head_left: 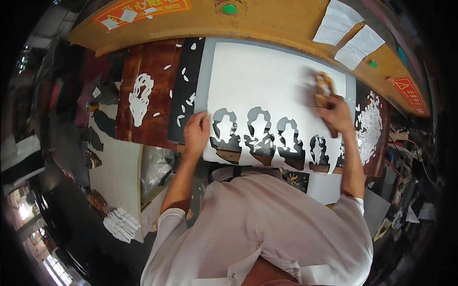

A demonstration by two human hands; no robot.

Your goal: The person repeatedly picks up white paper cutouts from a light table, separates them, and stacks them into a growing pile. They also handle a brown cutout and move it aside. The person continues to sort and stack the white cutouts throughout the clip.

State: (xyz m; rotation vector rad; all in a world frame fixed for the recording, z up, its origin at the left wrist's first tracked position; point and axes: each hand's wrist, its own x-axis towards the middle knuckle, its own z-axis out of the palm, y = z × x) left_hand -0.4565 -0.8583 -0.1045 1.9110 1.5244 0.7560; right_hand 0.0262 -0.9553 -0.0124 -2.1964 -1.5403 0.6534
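A large white sheet (267,76) lies over a grey and black cutting board (203,81). Along its near edge runs a row of several shoe-part-shaped cutouts, with dark board and small white scraps (260,143) showing through. My left hand (196,133) is closed at the sheet's left edge, fingers curled against it. Over the right part of the sheet, my right hand (337,114) grips a brown and yellow cutting die (324,88). The die is smeared by motion, so I cannot tell whether it touches the sheet.
A yellow machine beam (267,26) with green buttons (229,9) spans the far side. White cut pieces (140,100) lie on the reddish-brown board at left, and a scrap pile (369,126) lies at right. Bundled white pieces (121,225) rest on a side table (112,176).
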